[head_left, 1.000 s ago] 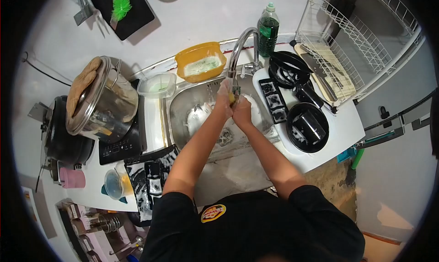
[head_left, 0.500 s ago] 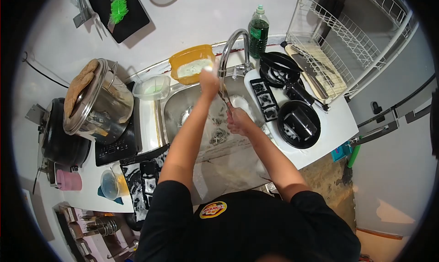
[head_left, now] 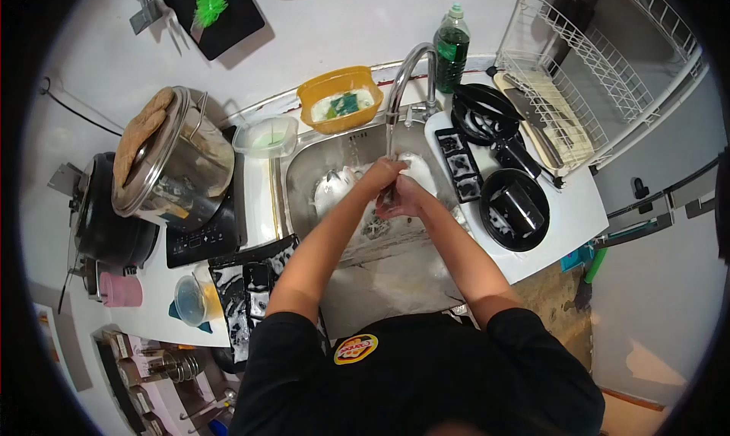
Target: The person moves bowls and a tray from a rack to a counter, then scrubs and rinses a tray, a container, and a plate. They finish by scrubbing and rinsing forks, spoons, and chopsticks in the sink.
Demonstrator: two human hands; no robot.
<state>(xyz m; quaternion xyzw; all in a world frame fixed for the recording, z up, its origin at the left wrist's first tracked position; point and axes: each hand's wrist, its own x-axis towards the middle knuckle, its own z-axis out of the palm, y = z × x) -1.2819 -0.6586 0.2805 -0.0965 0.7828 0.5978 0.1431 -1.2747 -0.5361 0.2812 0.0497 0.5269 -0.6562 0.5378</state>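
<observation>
Both of my hands are together over the sink [head_left: 299,208], beneath the faucet [head_left: 405,74] and its running water. My right hand [head_left: 407,196] is closed round a thin, dark item, mostly covered by the fingers; its kind cannot be made out. Against it presses my left hand [head_left: 382,174], fingers closed at the top of the same spot. Below the hands lie soapy white dishes [head_left: 332,191] in the sink. A green and yellow sponge [head_left: 344,106] rests in the suds of the yellow basin [head_left: 308,93] behind the sink.
Soapy black pans [head_left: 515,210] and a black tray [head_left: 458,164] crowd the right counter, near a green soap bottle [head_left: 452,52] and wire rack [head_left: 578,105]. At left stand a large steel pot [head_left: 194,162], a clear tub [head_left: 266,137] and foamy black trays [head_left: 236,307].
My left hand has come from beside the yellow basin down to my right hand under the water. The sponge now shows in the basin. The whole view has shifted slightly.
</observation>
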